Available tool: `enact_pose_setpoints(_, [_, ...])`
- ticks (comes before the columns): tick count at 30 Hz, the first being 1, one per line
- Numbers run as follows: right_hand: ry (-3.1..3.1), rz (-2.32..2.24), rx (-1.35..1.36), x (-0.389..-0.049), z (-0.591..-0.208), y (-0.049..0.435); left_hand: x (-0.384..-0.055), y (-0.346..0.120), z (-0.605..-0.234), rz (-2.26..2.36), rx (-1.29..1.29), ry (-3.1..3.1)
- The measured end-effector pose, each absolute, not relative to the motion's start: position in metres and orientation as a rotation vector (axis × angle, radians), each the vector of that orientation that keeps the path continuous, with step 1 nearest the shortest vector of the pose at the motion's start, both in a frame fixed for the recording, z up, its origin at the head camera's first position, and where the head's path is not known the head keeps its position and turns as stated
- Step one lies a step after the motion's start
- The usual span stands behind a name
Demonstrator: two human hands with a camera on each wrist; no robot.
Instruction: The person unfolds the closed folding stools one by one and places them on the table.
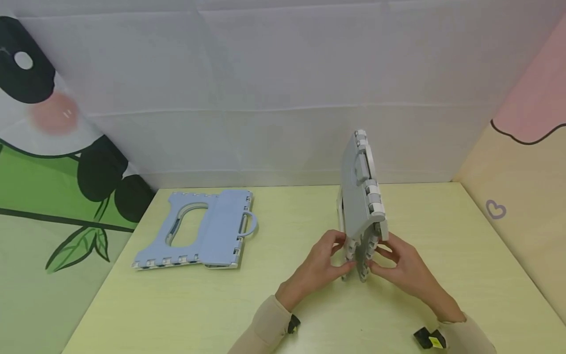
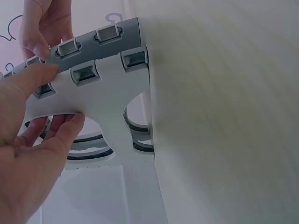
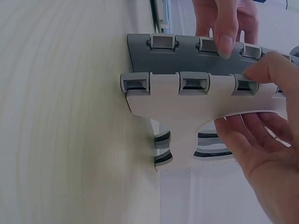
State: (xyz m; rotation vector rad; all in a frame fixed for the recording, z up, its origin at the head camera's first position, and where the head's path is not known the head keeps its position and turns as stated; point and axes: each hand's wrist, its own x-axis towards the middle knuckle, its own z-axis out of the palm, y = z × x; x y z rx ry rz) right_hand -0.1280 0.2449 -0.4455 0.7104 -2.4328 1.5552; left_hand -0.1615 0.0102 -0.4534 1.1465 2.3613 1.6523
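Note:
A grey-and-white folding stool (image 1: 357, 191), nearly folded flat, stands on its narrow side on the table. My left hand (image 1: 317, 261) grips its left leg panel low down, and my right hand (image 1: 403, 269) grips the right one. In the left wrist view, the left thumb lies on the hinged edge of a white leg panel (image 2: 112, 86) while fingers reach through its cutout. The right wrist view has the right hand (image 3: 275, 144) holding the other white panel (image 3: 182, 126) the same way. A narrow gap runs between the two hinged edges.
A blue folding stool (image 1: 225, 226) lies folded flat on the left of the table (image 1: 283, 295), its handle loop (image 1: 252, 224) pointing right. Behind the table hangs a pale cloth backdrop (image 1: 283, 98). Printed panels (image 1: 513, 196) border both sides.

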Motion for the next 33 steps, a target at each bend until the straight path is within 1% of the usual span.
enact_pose_setpoints(18, [-2.458,1.513,0.674,-0.126,-0.443,0.254,-0.163,0.005,-0.454,1.646,1.106,2.374])
enact_pose_setpoints(33, [-2.433,1.454,0.659,-0.125,-0.439,0.259,-0.165,0.002,-0.456,1.669,1.127,2.402])
